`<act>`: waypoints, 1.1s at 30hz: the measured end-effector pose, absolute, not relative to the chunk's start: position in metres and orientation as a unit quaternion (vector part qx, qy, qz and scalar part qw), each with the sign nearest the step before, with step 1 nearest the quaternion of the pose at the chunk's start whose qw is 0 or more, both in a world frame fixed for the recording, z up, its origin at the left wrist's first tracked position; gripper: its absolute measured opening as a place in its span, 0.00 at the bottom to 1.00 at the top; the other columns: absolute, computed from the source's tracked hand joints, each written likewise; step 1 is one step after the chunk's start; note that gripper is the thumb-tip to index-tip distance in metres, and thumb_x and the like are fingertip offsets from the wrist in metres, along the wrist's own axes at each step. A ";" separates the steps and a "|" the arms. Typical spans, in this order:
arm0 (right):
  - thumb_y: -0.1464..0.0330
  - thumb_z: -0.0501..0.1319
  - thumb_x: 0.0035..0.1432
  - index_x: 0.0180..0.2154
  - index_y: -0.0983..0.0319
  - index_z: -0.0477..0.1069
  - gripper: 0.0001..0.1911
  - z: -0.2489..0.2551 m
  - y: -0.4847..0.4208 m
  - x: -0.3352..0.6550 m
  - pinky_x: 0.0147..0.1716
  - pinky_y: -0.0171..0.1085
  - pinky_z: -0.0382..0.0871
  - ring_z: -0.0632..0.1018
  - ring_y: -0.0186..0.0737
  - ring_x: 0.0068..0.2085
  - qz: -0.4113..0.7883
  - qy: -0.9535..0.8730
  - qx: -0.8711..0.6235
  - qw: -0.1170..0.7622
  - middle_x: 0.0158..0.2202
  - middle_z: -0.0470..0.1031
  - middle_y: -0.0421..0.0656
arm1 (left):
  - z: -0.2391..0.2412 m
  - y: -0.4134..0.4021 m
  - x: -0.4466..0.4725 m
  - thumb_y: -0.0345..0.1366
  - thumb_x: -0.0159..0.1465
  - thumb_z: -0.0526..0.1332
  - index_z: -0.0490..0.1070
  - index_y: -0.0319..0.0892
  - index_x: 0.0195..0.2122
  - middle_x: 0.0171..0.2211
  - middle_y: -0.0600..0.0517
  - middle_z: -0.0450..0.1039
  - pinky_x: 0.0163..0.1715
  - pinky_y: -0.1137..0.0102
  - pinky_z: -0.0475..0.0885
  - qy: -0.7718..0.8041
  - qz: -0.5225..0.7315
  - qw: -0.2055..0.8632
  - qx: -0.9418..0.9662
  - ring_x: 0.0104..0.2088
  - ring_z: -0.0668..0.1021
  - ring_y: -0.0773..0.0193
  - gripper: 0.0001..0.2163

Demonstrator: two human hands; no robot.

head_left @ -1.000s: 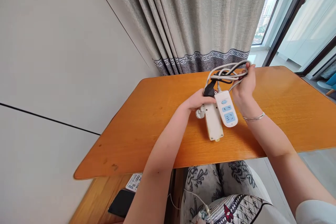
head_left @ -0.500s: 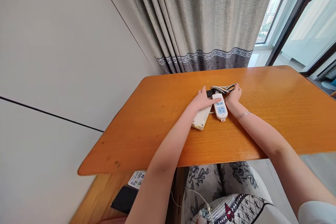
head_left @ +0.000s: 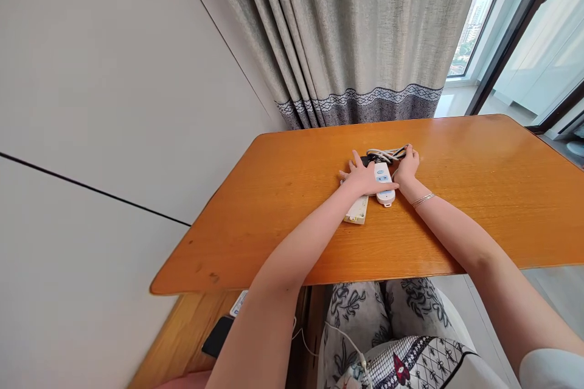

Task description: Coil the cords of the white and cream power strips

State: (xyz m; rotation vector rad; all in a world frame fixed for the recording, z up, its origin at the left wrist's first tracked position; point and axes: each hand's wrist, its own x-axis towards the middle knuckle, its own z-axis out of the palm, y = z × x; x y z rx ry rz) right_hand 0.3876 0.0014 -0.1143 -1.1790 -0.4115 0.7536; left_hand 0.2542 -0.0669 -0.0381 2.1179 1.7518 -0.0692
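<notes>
My left hand [head_left: 362, 178] lies with its fingers spread over an off-white power strip [head_left: 357, 211] and a smaller white power strip [head_left: 385, 196] with blue socket panels. Its thumb reaches across the smaller strip. The two strips lie side by side on the wooden table, partly hidden by this hand. Beyond them is a bundle of white and black cable [head_left: 385, 155]. My right hand [head_left: 407, 164], a bracelet at its wrist, is closed around the right end of that cable bundle.
The wooden table [head_left: 460, 194] has rounded corners. A grey curtain [head_left: 356, 30] hangs behind it, a pale wall panel [head_left: 91, 85] stands to the left, and a glass door is at the right. Below the left side lies a dark, flat object [head_left: 218, 336].
My left hand has shifted right and spread its fingers, its thumb now lower across the smaller strip. The off-white strip has turned and moved closer to it. My right hand stays on the cable.
</notes>
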 end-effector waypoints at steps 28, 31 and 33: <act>0.68 0.66 0.51 0.38 0.59 0.72 0.10 -0.139 -0.002 0.382 0.55 0.43 0.67 0.75 0.38 0.43 0.379 -0.483 -0.552 0.563 0.42 0.76 0.41 | -0.043 -0.012 0.024 0.57 0.53 0.64 0.55 0.39 0.73 0.76 0.30 0.36 0.62 0.44 0.64 0.831 -0.024 0.125 0.541 0.70 0.60 0.25 0.49; 0.69 0.66 0.51 0.37 0.59 0.72 0.09 -0.140 -0.004 0.381 0.55 0.44 0.67 0.76 0.38 0.43 0.370 -0.511 -0.553 0.544 0.41 0.77 0.41 | -0.049 -0.017 -0.006 0.58 0.52 0.64 0.57 0.40 0.71 0.74 0.30 0.47 0.60 0.41 0.66 0.849 -0.019 0.102 0.517 0.68 0.63 0.26 0.48; 0.69 0.65 0.52 0.37 0.59 0.73 0.08 -0.141 -0.005 0.382 0.55 0.44 0.67 0.76 0.39 0.44 0.361 -0.528 -0.556 0.530 0.42 0.78 0.41 | -0.054 -0.023 -0.013 0.58 0.54 0.62 0.57 0.38 0.71 0.71 0.29 0.53 0.61 0.39 0.64 0.858 -0.014 0.083 0.507 0.68 0.63 0.26 0.47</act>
